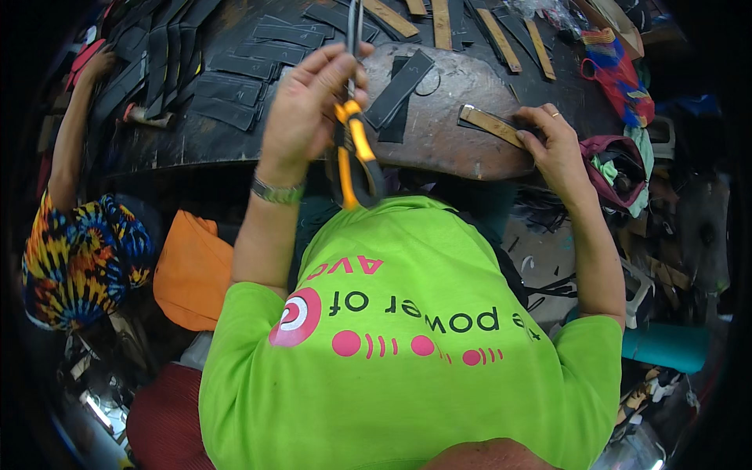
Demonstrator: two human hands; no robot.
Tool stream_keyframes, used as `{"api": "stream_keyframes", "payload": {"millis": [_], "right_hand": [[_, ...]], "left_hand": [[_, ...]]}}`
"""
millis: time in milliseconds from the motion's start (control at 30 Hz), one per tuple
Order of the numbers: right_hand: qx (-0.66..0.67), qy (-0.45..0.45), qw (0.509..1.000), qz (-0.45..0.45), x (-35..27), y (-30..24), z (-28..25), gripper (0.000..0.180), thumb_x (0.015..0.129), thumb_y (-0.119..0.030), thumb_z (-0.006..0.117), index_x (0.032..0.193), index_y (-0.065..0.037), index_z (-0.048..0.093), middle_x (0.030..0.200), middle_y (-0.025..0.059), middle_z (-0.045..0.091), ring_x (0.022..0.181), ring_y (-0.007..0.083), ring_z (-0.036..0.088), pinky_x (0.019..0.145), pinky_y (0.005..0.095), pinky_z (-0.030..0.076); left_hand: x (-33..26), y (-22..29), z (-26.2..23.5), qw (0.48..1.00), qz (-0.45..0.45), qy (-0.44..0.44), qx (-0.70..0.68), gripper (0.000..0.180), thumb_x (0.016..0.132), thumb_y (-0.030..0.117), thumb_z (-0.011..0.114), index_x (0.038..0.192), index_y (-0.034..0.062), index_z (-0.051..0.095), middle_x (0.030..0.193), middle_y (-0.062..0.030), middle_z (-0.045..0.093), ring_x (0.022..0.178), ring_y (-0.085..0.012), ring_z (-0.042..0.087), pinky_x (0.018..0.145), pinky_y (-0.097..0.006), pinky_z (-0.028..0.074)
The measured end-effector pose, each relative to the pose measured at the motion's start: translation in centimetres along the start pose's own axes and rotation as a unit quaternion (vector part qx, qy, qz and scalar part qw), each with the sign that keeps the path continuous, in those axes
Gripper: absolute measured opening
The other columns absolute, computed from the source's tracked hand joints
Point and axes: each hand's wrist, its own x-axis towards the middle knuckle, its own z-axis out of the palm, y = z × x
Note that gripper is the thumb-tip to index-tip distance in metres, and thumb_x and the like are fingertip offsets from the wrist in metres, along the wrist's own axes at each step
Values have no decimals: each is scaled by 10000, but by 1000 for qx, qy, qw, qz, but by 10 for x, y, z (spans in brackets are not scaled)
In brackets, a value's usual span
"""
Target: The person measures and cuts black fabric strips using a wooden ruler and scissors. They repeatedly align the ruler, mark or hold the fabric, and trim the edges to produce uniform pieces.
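Raised above the near edge of the dark table, my left hand [309, 106] is closed round scissors [354, 145] with orange and black handles. It grips them near the pivot; the blades point away from me and the handles hang toward me. On a worn brown slab [470, 86], my right hand [552, 145] pinches the near end of a flat tan strip [493, 125], thumb and fingers closed at its end. Dark material shows along the strip's edge. Between my hands, a black rectangular piece [403, 86] lies slantwise across another black piece on the slab.
Several black pieces [235, 86] lie in rows on the table's left, and more tan strips [501, 39] at the back. A co-worker's arm [74, 141] reaches in at far left, hand by a red object. A maroon bag [623, 172] stands beyond my right hand.
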Motion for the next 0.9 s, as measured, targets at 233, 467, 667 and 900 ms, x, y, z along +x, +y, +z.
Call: {"api": "stream_keyframes", "payload": {"millis": [233,467,667,900], "right_hand": [[-7,-1,1000,-26,1,3,1,260,823,-5,664,1082,-2,645,961,161,580,920,343,612,825,384,482],[5,14,999,-29,0,6,3,254,825,3,662,1079,6,643,949,152,594,914,311,628,822,366,487],[59,17,998,-20,-1,11,6,266,824,27,663,1087,6,639,968,133,617,914,268,645,813,337,492],[63,38,996,-41,5,15,5,296,823,33,663,1116,-3,634,987,127,627,922,252,648,830,325,490]], "left_hand": [[20,23,-53,927,-11,79,368,279,979,168,617,1185,-12,669,854,-16,668,710,-57,614,660,-177,509],[25,2,-55,796,17,126,592,309,921,190,683,1169,6,684,820,-73,692,690,-96,627,640,-237,503],[20,-6,-48,687,109,112,710,317,889,189,712,1162,29,686,906,-119,699,735,-201,659,693,-283,516],[16,-6,-16,673,163,71,718,281,863,222,707,1105,81,707,1044,-106,655,993,-303,631,835,-390,511]]}}
